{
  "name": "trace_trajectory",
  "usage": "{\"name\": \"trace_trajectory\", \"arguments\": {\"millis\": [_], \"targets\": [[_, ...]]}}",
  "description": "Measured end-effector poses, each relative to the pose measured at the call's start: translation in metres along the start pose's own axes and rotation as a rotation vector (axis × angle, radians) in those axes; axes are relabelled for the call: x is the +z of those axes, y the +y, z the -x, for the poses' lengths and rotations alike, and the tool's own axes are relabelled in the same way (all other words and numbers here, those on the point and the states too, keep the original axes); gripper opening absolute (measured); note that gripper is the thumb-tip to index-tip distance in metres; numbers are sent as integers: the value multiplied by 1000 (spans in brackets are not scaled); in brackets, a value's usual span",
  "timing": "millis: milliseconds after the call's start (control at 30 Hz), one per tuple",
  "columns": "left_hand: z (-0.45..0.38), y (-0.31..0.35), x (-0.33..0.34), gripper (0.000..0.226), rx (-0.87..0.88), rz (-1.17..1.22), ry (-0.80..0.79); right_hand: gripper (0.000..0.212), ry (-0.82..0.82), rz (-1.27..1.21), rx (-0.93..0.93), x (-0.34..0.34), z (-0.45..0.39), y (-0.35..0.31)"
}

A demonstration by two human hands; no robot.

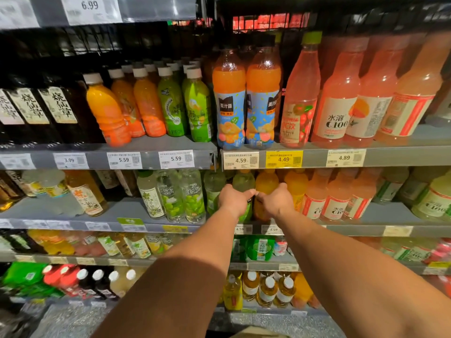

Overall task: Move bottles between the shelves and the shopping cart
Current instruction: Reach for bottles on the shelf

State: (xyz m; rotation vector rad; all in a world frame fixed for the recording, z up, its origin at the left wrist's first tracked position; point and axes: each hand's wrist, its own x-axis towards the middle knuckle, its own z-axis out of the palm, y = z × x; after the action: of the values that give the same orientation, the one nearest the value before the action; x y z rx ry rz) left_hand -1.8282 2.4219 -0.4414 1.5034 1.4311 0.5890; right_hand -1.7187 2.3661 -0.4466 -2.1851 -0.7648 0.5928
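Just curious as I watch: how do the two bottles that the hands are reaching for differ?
The bottle at the left hand is a pale green bottle; the one at the right hand is an orange bottle. The green one's label is bright green; the orange one's is hidden. Both stand upright, side by side, on the same shelf.

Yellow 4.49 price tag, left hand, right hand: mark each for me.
Yellow 4.49 price tag (284,159), head view, on its printed price.
Left hand (234,200), head view, back of hand.
Right hand (278,200), head view, back of hand.

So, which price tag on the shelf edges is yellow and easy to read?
The 4.49 tag, under the pink bottle. The readable tags beside it, 4.59 and 4.89, are white.
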Motion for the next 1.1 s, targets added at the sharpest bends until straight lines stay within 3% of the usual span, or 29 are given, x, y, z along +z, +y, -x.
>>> {"name": "trace_trajectory", "arguments": {"millis": [200, 333, 567, 700, 833, 1000, 1100], "targets": [[2, -9, 6, 90, -42, 147, -40, 68, 5, 27, 12, 3, 6, 3], [9, -19, -4, 93, -68, 117, -69, 69, -8, 57, 44, 3, 22, 2], [40, -35, -68, 87, -90, -21, -142, 74, -30, 72, 120, 5, 84, -25], [53, -48, -112, 72, -87, -34, -137, 77, -89, 111, 121, 16, 127, -50], [81, -72, -142, 79, -116, -30, -36, 73, -150, 146, 16, 27, 161, -61], [152, -118, -179, 58, -167, 105, 116, 59, -336, 213, -163, 48, 213, -72], [199, -151, -218, 53, -260, 8, 211, 55, -451, 261, -269, 69, 252, -79]]}}
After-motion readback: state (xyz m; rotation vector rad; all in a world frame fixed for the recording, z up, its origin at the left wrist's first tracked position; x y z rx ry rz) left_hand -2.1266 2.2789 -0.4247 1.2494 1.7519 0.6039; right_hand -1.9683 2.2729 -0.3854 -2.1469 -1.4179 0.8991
